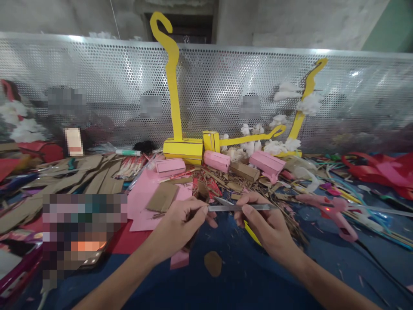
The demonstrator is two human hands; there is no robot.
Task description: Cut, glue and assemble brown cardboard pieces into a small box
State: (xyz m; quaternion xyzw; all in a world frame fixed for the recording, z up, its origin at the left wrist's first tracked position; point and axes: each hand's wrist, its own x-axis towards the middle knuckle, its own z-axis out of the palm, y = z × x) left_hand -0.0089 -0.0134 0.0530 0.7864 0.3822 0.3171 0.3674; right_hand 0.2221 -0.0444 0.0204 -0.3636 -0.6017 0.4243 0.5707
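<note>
Between my two hands runs a thin grey strip, held level above the blue table. My left hand pinches its left end between thumb and fingers. My right hand is closed on the strip further right, with its right end sticking out past the fingers. Just behind the strip, a pointed metal blade shows. A yellow curved piece lies beside my right hand, partly hidden by it. A roundish cardboard piece lies on the table in front of my hands.
Pink boxes and brown scraps lie behind my hands. A yellow hook on a box stands at the back. On the right is a pink glue gun with a black cord; cardboard strips and pink sheets are left.
</note>
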